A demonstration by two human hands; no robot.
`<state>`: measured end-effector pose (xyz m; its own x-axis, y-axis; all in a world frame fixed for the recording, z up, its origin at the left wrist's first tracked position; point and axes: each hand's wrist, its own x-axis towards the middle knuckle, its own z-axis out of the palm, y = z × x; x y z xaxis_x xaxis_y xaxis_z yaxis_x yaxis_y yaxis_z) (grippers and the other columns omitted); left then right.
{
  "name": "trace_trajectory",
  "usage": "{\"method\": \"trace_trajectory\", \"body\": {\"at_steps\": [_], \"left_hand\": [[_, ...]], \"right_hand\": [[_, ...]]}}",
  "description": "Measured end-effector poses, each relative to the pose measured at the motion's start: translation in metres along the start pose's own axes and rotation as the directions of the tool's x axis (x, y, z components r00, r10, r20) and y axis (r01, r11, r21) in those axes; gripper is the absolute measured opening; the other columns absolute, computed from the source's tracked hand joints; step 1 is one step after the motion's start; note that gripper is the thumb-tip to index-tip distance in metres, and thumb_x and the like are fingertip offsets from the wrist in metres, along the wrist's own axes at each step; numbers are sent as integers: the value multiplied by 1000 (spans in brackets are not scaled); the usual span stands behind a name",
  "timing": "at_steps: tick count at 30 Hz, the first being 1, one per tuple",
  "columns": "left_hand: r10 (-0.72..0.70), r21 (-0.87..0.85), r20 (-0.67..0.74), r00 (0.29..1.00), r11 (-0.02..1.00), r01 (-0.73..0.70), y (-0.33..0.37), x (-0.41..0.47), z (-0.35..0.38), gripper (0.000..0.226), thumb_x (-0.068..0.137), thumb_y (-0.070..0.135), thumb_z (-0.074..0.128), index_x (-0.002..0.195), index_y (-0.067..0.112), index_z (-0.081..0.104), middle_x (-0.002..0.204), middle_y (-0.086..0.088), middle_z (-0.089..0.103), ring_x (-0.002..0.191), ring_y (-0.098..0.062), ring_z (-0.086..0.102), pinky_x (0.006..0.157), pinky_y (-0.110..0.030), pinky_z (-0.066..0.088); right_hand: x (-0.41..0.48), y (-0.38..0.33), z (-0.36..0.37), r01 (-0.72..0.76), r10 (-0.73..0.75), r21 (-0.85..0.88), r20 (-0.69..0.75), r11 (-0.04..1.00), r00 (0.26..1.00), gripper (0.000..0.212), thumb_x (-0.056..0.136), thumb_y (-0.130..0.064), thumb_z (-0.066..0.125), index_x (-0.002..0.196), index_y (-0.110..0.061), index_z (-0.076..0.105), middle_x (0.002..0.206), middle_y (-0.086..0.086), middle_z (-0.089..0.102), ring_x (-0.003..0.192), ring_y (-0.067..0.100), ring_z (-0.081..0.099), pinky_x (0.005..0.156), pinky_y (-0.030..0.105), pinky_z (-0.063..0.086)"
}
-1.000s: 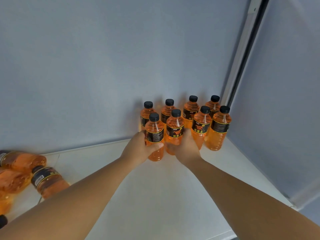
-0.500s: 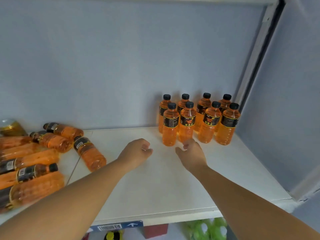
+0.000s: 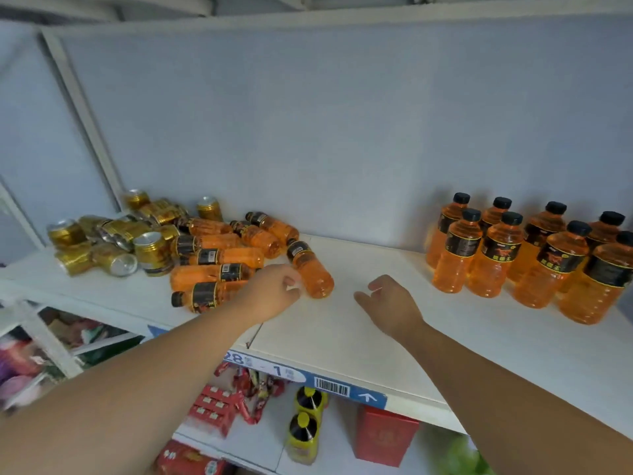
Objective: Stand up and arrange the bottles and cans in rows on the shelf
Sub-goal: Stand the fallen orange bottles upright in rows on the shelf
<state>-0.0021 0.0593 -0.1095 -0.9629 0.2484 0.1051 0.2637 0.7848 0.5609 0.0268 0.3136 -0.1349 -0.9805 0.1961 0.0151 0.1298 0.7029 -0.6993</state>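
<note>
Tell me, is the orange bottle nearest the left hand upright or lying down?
Lying down: the bottle rests on its side, cap pointing rearward.

Printed on the blue price strip [image 3: 305, 377] along the shelf [image 3: 342, 341] front edge: "28", "1", a barcode and a white arrow pointing up. On the black labels of the standing bottles [image 3: 455, 258]: gold characters, too blurred to read.

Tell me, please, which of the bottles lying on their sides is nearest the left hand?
The fallen bottle at the right edge of the pile, cap toward the back wall; the left hand is right beside it.
</note>
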Motion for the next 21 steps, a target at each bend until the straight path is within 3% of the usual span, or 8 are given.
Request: {"method": "trace_trajectory", "body": {"at_steps": [4, 6, 10, 15, 18, 21], "left_hand": [[-61, 92, -66, 996, 994, 67, -57, -10, -50, 35, 92, 34, 68, 124, 20, 65, 123, 2, 66, 110, -13, 62, 93, -32, 51], [-70, 170, -92, 993, 982, 85, -86, -17, -69, 38, 91, 42, 67, 124, 22, 65, 125, 2, 65, 112, -14, 62, 95, -36, 52], [-86, 331, -18, 996, 940, 87, -134, -28, -88, 56, 82, 68, 63, 125, 32, 61, 136, 6, 55, 128, -18, 48, 102, -45, 44], [-70, 194, 118, 991, 980, 46, -168, -30, -92, 83, 74, 59, 79, 144, 27, 45, 150, 4, 31, 131, -16, 46, 111, -42, 39], [-48, 228, 157, 986, 974, 11, -171, -28, -90, 84, 72, 54, 81, 144, 28, 45, 142, 5, 42, 126, -16, 49, 106, -38, 43], [-36, 133, 158, 987, 991, 15, -174, -29, -86, 78, 72, 50, 83, 140, 33, 50, 133, 12, 57, 117, -9, 55, 92, -25, 45]], "right_hand": [[13, -47, 36, -5, 7, -47, 38, 999, 999, 56, 87, -54, 64, 129, -18, 52, 122, 5, 60, 101, 24, 61, 79, 32, 51], [19, -66, 55, 3, 0, -91, 32, 996, 999, 56, 85, -54, 63, 127, -18, 52, 116, 6, 57, 99, 26, 60, 80, 37, 54], [28, -90, 86, -9, 12, -170, 12, 985, 1000, 62, 83, -59, 65, 127, -18, 48, 110, 6, 53, 99, 29, 58, 83, 43, 55], [39, -101, 101, -94, 83, -259, -54, 961, 995, 65, 83, -60, 67, 124, -17, 39, 112, 9, 55, 101, 31, 58, 85, 46, 53], [49, -102, 103, -127, 115, -330, -57, 935, 992, 66, 82, -60, 68, 121, -18, 37, 110, 8, 57, 99, 31, 60, 81, 44, 54], [61, -102, 106, -147, 144, -355, -35, 923, 989, 69, 79, -60, 71, 120, -17, 36, 107, 7, 56, 99, 31, 60, 78, 42, 54]]}}
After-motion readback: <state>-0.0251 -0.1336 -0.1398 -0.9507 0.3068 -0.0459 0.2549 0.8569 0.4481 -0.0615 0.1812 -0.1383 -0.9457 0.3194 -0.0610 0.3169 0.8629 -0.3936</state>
